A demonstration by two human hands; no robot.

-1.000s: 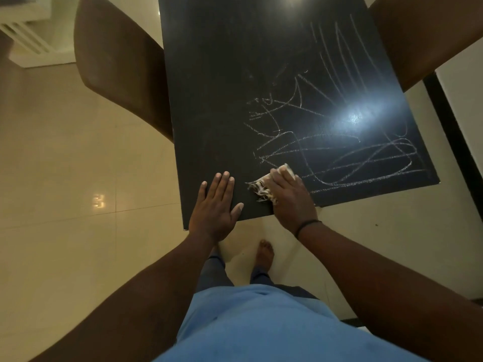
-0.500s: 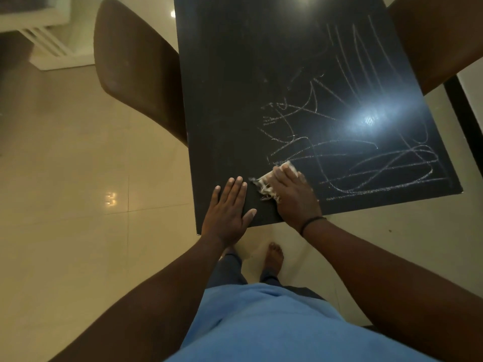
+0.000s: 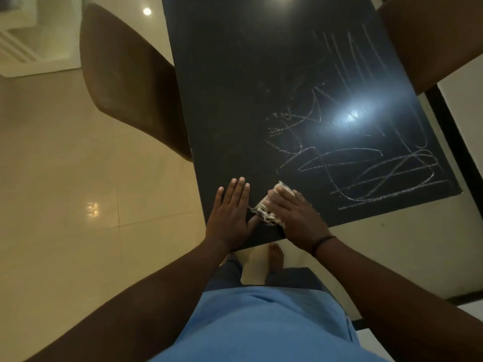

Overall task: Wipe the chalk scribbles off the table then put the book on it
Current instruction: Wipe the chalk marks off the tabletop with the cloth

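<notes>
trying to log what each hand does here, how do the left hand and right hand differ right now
The left hand lies flat and bare on the table, fingers straight, holding nothing; the right hand presses a cloth under its fingers. The left hand sits on a part without chalk marks; the right hand is nearer the chalk scribbles. Only the right wrist wears a dark band. Both rest near the table's close edge.

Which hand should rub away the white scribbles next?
The right hand, I think. It already presses the cloth on the table, and the chalk scribbles lie on its side. The left hand lies flat with nothing under it, farther from the marks.
</notes>
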